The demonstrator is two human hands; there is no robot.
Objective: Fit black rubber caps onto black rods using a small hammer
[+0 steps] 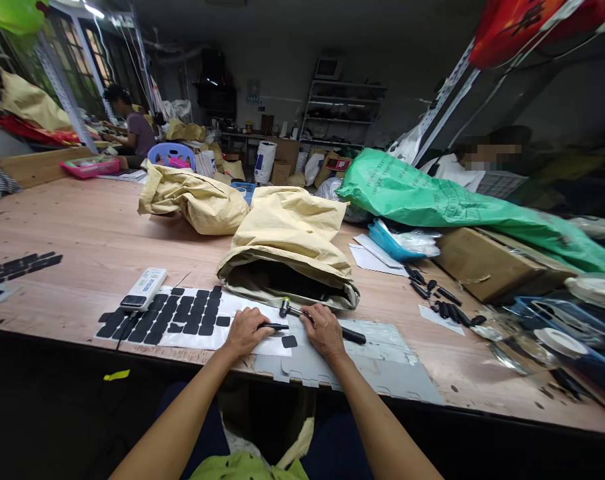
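Observation:
My left hand [246, 331] is closed on a slim black pen-like piece [277, 326], whose tip points right. The fingers of my right hand [325, 330] wrap over a small hammer; its yellow-and-black head [284, 307] shows to the left and its black handle [353, 335] to the right. Below and between the hands lies a single black rounded-square pad [289, 341]. Left of my left hand, rows of similar black pads [182, 313] lie on a white sheet [192, 339]. A grey board [382, 357] lies under my right hand.
A yellow sack [292, 227] lies with its mouth facing me, a second sack [197, 200] behind it. On the pads rests a white device [145, 288]. Black parts [447, 310], a cardboard box [497, 260] and jars [557, 343] sit right. Two people are farther back.

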